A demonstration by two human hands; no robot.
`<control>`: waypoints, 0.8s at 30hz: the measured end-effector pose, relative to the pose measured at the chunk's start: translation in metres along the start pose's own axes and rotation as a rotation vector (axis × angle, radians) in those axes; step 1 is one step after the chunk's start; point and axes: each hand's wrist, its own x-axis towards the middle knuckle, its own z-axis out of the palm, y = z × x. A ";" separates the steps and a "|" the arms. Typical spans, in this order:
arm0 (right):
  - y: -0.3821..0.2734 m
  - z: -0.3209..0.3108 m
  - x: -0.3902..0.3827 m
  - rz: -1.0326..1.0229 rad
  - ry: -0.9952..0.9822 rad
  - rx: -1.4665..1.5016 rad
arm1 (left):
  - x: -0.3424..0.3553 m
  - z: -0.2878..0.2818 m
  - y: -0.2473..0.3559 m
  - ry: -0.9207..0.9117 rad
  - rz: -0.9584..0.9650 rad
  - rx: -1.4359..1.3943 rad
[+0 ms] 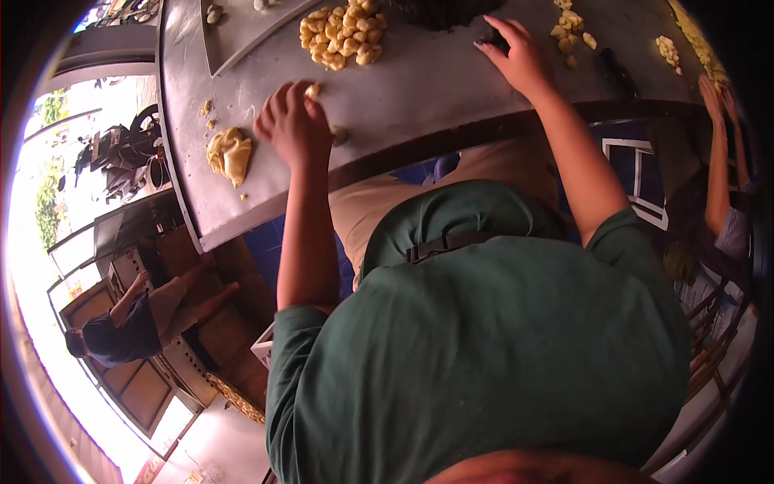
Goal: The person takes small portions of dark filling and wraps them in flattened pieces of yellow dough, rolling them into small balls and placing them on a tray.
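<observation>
My left hand is palm down over the metal table, its fingers curled around a small yellow dough piece that shows at the index-finger side. Beside its wrist sits a small pale ball. A larger soft lump of yellow dough lies to the left. My right hand pinches a small dark lump between thumb and fingers, close to a big dark mass at the far edge of the view. Many dough pieces are heaped between my hands, farther back.
A metal tray holding a few small balls stands at the back left. Loose dough pieces and a dark stick-like tool lie right. Another person's hands touch a long dough strip. A seated person is at left.
</observation>
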 end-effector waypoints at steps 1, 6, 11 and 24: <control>0.004 -0.003 -0.001 0.008 0.013 -0.015 | -0.007 -0.006 0.004 0.048 -0.110 -0.052; -0.008 -0.004 0.002 0.096 -0.043 0.021 | -0.044 -0.046 0.009 -0.304 -0.144 -0.201; 0.004 -0.004 0.002 0.032 -0.012 0.018 | 0.018 -0.058 0.025 0.346 -0.120 -0.261; -0.017 -0.011 0.005 0.063 -0.046 0.069 | -0.010 -0.016 -0.003 -0.107 -0.439 -0.505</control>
